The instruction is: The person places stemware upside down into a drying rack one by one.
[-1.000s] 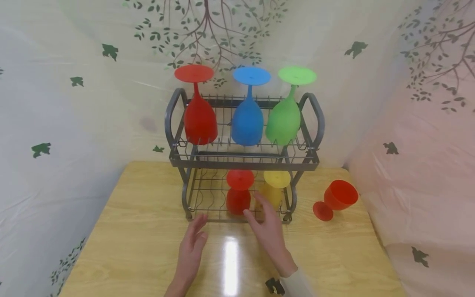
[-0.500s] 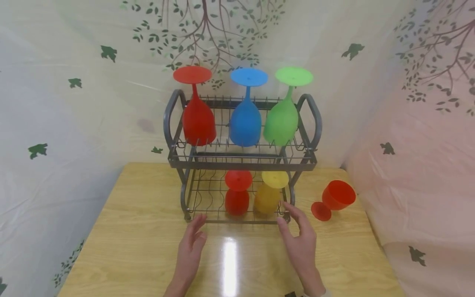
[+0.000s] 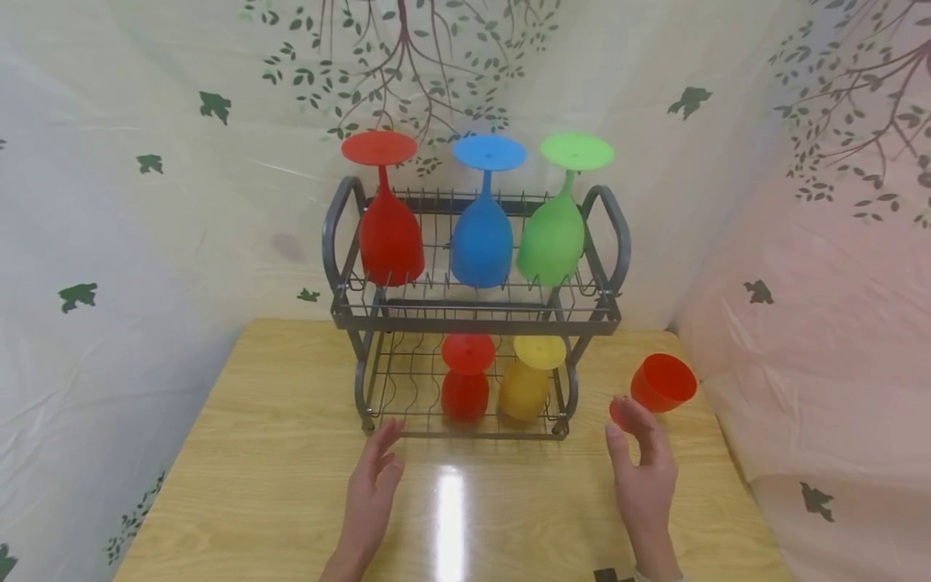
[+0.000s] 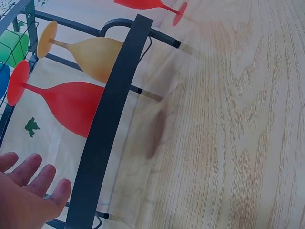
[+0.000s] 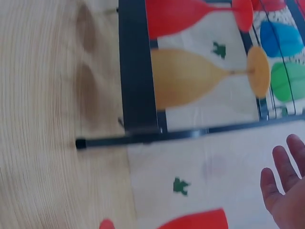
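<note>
A red wine glass (image 3: 662, 383) stands upright on the table to the right of the rack. My right hand (image 3: 643, 481) is just in front of it, fingers loosely bent and holding nothing; the fingertips overlap the glass's foot in the head view. My left hand (image 3: 369, 501) hovers by the rack's front left corner with relaxed fingers and nothing in it. Upside down on the lower tier of the dark two-tier rack (image 3: 476, 325) are another red wine glass (image 3: 465, 394) and a yellow wine glass (image 3: 525, 390).
The upper tier carries a red glass (image 3: 391, 238), a blue glass (image 3: 482, 242) and a green glass (image 3: 553, 242), all inverted. Curved side handles rise at both ends of the rack. A leaf-patterned cloth (image 3: 145, 242) hangs behind and beside the wooden table (image 3: 254, 453).
My right hand has moved right, from in front of the yellow glass on the lower tier to the red glass standing on the table. The left hand has stayed in place.
</note>
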`<state>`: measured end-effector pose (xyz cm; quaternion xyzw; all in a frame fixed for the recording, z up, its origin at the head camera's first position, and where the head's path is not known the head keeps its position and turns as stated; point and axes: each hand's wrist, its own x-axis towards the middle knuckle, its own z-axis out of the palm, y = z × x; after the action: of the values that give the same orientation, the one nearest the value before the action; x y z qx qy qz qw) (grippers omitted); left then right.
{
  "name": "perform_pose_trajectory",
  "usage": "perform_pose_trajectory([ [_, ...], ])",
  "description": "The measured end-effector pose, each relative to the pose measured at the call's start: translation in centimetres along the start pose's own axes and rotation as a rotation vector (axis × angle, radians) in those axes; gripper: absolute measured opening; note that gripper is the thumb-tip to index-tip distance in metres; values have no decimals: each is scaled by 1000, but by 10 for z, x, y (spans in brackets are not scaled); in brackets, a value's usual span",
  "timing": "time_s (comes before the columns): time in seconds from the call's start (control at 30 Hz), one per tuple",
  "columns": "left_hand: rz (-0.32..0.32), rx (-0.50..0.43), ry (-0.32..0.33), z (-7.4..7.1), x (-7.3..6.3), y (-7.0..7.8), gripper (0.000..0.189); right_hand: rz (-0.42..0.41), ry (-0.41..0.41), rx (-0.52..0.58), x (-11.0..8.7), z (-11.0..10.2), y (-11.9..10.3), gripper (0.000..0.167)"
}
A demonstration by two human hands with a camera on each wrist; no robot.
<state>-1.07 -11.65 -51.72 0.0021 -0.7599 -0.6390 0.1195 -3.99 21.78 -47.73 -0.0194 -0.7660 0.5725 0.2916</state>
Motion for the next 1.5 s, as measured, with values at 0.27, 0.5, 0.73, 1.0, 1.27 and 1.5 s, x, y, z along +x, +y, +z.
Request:
perform_pose_trajectory([
  [0.27,-2,8,6,-1,0,0,52,-30,100,31,16,-22,25,38],
  [0.5,-11,-2,0,-1,0,3,52,-5,202,-19,31,-42,46,38],
  [0.73,-13,-7,-5,-1,1,2,52,0,183,-134,43,-58,62,55],
  [1.0,-9,1,1,-1,0,3,50,129,115,-151,51,-62,80,71],
  [1.27,-26,-1,13,-4,-2,3,50,253,65,-147,61,-56,97,84],
  [1.5,-29,7,19,-6,-3,3,50,328,60,-103,67,-54,109,89],
])
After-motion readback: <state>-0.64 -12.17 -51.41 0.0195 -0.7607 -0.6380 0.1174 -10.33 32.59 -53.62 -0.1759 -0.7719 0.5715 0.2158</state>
